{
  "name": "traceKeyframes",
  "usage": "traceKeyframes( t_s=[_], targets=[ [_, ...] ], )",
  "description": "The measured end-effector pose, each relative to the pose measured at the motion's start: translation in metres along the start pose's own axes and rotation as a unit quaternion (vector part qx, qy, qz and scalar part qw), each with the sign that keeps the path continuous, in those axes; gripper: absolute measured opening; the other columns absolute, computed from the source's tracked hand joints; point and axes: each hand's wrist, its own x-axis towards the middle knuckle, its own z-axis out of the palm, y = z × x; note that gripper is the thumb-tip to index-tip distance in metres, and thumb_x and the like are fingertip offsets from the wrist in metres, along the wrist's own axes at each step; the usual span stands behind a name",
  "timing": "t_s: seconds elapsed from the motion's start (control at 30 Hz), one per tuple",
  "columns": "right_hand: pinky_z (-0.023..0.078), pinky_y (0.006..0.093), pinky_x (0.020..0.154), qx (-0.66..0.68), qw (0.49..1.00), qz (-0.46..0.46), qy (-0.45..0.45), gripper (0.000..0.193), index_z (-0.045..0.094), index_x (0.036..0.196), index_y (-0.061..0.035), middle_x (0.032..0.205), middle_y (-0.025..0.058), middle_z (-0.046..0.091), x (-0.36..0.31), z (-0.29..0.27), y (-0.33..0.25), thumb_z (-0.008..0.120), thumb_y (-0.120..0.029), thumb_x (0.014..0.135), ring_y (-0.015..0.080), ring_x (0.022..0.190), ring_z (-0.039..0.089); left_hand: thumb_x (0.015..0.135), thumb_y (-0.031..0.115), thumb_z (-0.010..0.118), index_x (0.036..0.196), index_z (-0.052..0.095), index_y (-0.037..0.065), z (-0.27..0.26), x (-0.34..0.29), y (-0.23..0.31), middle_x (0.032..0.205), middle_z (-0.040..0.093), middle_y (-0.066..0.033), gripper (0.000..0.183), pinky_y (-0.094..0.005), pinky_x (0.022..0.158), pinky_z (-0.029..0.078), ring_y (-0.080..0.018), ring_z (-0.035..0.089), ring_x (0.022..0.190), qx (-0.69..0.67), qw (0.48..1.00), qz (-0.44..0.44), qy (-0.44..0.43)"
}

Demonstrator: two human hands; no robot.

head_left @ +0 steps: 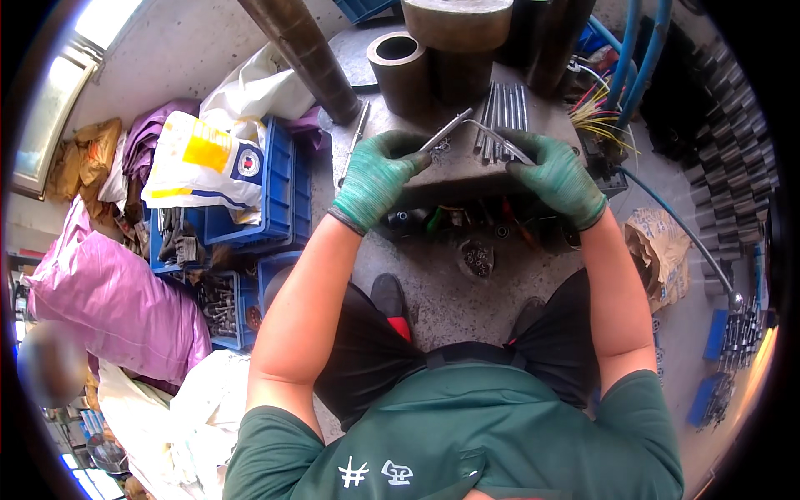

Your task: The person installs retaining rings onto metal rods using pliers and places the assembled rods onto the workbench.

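Note:
My left hand [373, 182], in a green glove, is closed on a short metal rod [447, 129] that slants up to the right. My gloved right hand [560, 177] grips a second metal rod with a thin bent end [500, 140]. The tips of the two pieces come close together above the worktable [442, 173]; whether they touch, I cannot tell. Beyond my right hand several metal rods [505, 107] lie side by side on the table. One more long thin rod [356, 140] rests at the table's left edge. Some small rings [442, 152] lie below the left rod.
A hollow steel cylinder [395, 71] and a thick column [457, 50] stand at the table's back. Blue crates [279, 179] and a purple sack [117, 292] crowd the left. On the right are a blue hose [667, 204], stacked metal parts [725, 150] and a brown paper bag [662, 250].

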Motion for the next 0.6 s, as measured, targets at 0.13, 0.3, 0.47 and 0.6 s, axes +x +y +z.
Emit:
traceKeyframes(
  t_s=[0.13, 0.3, 0.47, 0.6],
  targets=[
    [0.055, 0.0309, 0.093, 0.06, 0.995, -0.017, -0.073, 0.057, 0.063, 0.144, -0.0034, 0.112, 0.0119, 0.076, 0.003, -0.02, 0.012, 0.068, -0.014, 0.088, 0.0145, 0.099, 0.068, 0.096, 0.015, 0.073, 0.119, 0.074, -0.004, -0.005, -0.004, 0.007, 0.092, 0.078, -0.0083, 0.03, -0.0236, 0.061, 0.047, -0.0078, 0.059, 0.067, -0.065, 0.998, 0.004, -0.007],
    [0.055, 0.0303, 0.09, 0.054, 0.988, 0.0, -0.142, 0.057, 0.063, 0.143, -0.0002, 0.107, 0.0091, 0.075, -0.001, -0.016, 0.002, 0.069, -0.01, 0.087, 0.0129, 0.096, 0.066, 0.101, 0.029, 0.064, 0.119, 0.074, -0.002, 0.003, -0.011, 0.011, 0.088, 0.076, -0.0074, 0.037, -0.0204, 0.052, 0.037, -0.0046, 0.046, 0.053, -0.097, 0.995, 0.007, -0.024],
    [0.055, 0.0302, 0.093, 0.056, 0.978, -0.003, -0.2, 0.057, 0.062, 0.145, -0.0015, 0.111, 0.0077, 0.076, 0.001, 0.002, -0.018, 0.07, -0.006, 0.088, 0.0107, 0.098, 0.065, 0.098, 0.025, 0.056, 0.122, 0.072, -0.002, 0.006, -0.013, 0.008, 0.072, 0.06, 0.0003, 0.039, -0.0232, 0.052, 0.035, -0.0059, 0.046, 0.055, -0.11, 0.992, 0.032, -0.044],
    [0.055, 0.0294, 0.092, 0.083, 0.975, 0.022, -0.205, 0.058, 0.062, 0.145, -0.0011, 0.11, 0.0072, 0.076, -0.001, 0.005, -0.019, 0.069, -0.005, 0.088, 0.0093, 0.097, 0.065, 0.095, 0.02, 0.053, 0.124, 0.071, -0.002, 0.006, -0.013, 0.013, 0.074, 0.06, -0.0003, 0.04, -0.023, 0.051, 0.034, -0.0055, 0.046, 0.056, -0.132, 0.99, 0.027, -0.046]
  ],
)
